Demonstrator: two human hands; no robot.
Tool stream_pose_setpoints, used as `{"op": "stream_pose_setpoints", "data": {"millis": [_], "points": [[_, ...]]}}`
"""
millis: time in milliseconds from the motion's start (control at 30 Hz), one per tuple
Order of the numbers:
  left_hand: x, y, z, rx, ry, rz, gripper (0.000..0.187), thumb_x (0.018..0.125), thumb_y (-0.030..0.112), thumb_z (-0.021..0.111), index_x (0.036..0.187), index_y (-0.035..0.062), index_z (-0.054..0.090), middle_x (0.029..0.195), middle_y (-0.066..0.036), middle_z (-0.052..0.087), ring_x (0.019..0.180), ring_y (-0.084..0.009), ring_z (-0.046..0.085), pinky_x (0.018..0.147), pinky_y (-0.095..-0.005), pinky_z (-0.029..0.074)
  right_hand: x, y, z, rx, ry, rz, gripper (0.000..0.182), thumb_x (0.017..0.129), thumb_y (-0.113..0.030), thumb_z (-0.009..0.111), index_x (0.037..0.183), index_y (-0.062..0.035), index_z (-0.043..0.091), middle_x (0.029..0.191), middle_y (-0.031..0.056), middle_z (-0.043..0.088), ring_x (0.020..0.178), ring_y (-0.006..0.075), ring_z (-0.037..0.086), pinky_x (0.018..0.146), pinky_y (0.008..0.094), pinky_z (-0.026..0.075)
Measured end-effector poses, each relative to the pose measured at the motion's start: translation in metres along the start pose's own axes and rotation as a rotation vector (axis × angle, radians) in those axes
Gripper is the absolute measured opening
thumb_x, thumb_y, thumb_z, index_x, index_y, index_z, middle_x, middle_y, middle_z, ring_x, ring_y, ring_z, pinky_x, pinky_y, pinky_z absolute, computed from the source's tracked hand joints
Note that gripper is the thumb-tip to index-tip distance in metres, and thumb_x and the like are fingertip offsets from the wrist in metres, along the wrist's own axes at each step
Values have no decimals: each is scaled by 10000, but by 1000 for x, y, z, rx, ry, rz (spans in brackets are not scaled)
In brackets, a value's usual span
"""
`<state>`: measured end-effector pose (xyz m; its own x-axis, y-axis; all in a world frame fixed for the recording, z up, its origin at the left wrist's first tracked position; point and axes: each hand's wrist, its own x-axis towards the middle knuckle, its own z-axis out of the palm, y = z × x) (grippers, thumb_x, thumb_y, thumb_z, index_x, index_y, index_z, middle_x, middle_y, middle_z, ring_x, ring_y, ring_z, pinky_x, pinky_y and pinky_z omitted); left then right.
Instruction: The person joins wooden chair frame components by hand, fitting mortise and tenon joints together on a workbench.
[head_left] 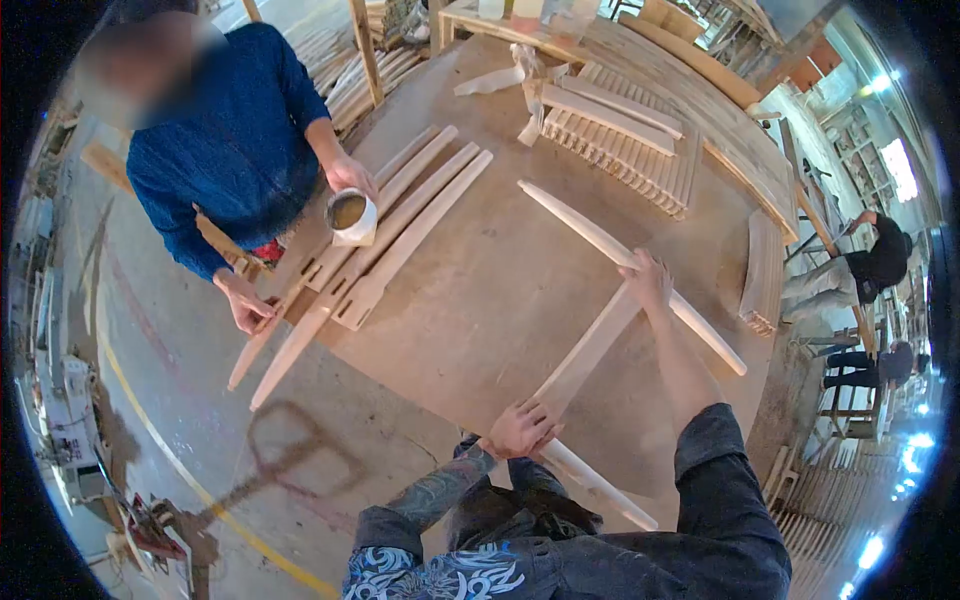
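An H-shaped wooden frame lies over the table: a tapered far leg (585, 228), a flat crosspiece (590, 350) and a near leg (605, 487) along the table's front edge. My left hand (522, 430) is closed on the frame where the crosspiece meets the near leg, hiding that joint. At the other joint, my right hand (650, 280) wraps round the far leg and the end of the crosspiece.
At the left a co-worker (225, 140) holds a white cup (352, 218) over several long wooden pieces (420, 230) and touches one. Slatted wooden stacks (620, 150) lie at the table's (450, 330) far side; a smaller stack (762, 270) is at right.
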<state>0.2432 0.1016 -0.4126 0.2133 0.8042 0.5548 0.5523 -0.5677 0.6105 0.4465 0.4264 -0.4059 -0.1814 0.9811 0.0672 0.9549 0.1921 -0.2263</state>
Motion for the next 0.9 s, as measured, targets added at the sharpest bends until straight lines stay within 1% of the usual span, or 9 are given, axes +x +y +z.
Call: {"op": "stream_pose_setpoints", "data": {"millis": [167, 233, 267, 300, 367, 433, 500, 600, 900], "points": [[-15, 15, 10, 14, 23, -210, 132, 788, 191, 670, 823, 68, 635, 823, -98, 575, 769, -290, 561, 666, -417, 467, 5, -19, -11, 26, 4, -58, 513, 751, -445, 721, 1162, -161, 603, 1117, 174, 610, 1080, 358, 567, 907, 483, 451], [-10, 30, 6, -6, 247, -523, 232, 785, 207, 685, 947, 57, 614, 855, -108, 570, 847, -312, 557, 752, -428, 457, 15, -12, -8, 49, -31, -64, 505, 776, -484, 690, 1146, -149, 614, 1090, 178, 626, 1054, 356, 583, 891, 481, 459], [-9, 32, 8, 15, 251, -528, 232, 785, 207, 685, 947, 57, 614, 855, -108, 570, 847, -312, 557, 752, -428, 457, 22, 0, -3, 86, -47, -57, 474, 805, -503, 652, 1082, -118, 630, 1023, 182, 645, 999, 365, 603, 845, 472, 467], [-7, 33, 13, -8, 269, -605, 303, 798, 228, 678, 1032, 54, 597, 891, -119, 580, 856, -319, 556, 758, -419, 447, 28, 8, 4, 126, -63, -53, 472, 834, -521, 614, 1019, -87, 646, 957, 187, 664, 943, 375, 623, 799, 462, 475], [-6, 33, 19, -63, 303, -757, 450, 823, 270, 663, 1202, 49, 563, 964, -140, 601, 876, -332, 555, 771, -403, 428, 23, 10, -2, 149, -69, -43, 495, 848, -542, 584, 975, -68, 653, 935, 192, 663, 931, 378, 625, 783, 454, 474], [0, 32, 16, -37, 329, -713, 462, 833, 268, 648, 1231, 53, 554, 1020, -144, 610, 881, -331, 557, 777, -399, 422, 17, 7, -4, 159, -66, -33, 528, 862, -563, 555, 931, -49, 660, 912, 198, 663, 920, 382, 627, 768, 446, 474], [2, 28, 19, 11, 333, -654, 514, 858, 238, 609, 1331, 68, 502, 1160, -139, 616, 890, -321, 564, 805, -395, 408, 9, 5, -1, 208, -10, 25, 529, 855, -577, 549, 914, -59, 641, 960, 172, 667, 945, 386, 608, 812, 489, 453], [4, 28, 18, -1, 306, -681, 517, 873, 223, 589, 1354, 65, 481, 1218, -133, 602, 907, -314, 569, 810, -394, 406, 9, 10, 10, 147, 89, -27, 495, 870, -555, 538, 903, -72, 643, 926, 154, 667, 932, 388, 599, 818, 485, 445], [0, 23, 21, -42, 263, -701, 498, 889, 206, 569, 1356, 57, 477, 1142, -139, 638, 961, -305, 582, 865, -374, 409, 4, 1, 8, 97, 206, -48, 480, 855, -543, 554, 879, -68, 615, 917, 162, 653, 929, 390, 584, 853, 503, 421]]}}
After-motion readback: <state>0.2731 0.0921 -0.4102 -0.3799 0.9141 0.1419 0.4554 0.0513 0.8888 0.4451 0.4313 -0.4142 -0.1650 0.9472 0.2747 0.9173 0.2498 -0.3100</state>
